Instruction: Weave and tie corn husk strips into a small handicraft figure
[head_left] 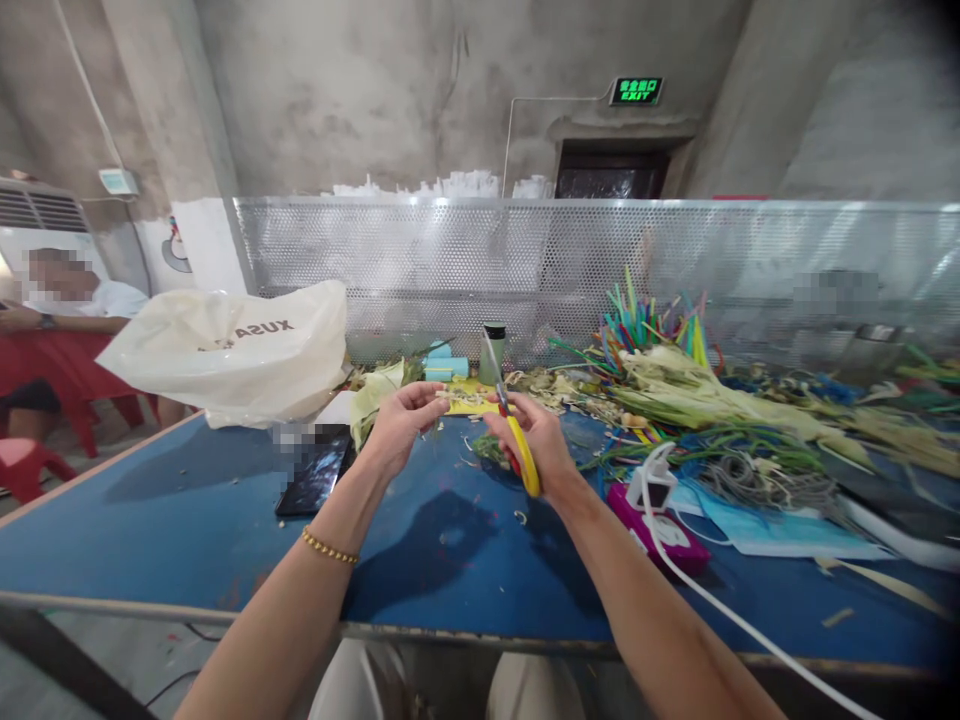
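My right hand is closed round yellow-handled scissors, blades pointing up toward a small dark cylinder. My left hand pinches a thin pale strip that runs across to the scissor blades. Both hands hover above the blue table, close together near its middle. A gold bead bracelet circles my left wrist.
A white plastic bag and a black phone lie left. A pile of pale husks, green stems and coloured straws fills the right, with a magenta charger, white cable and face mask. Perforated metal screen behind; a seated person at far left.
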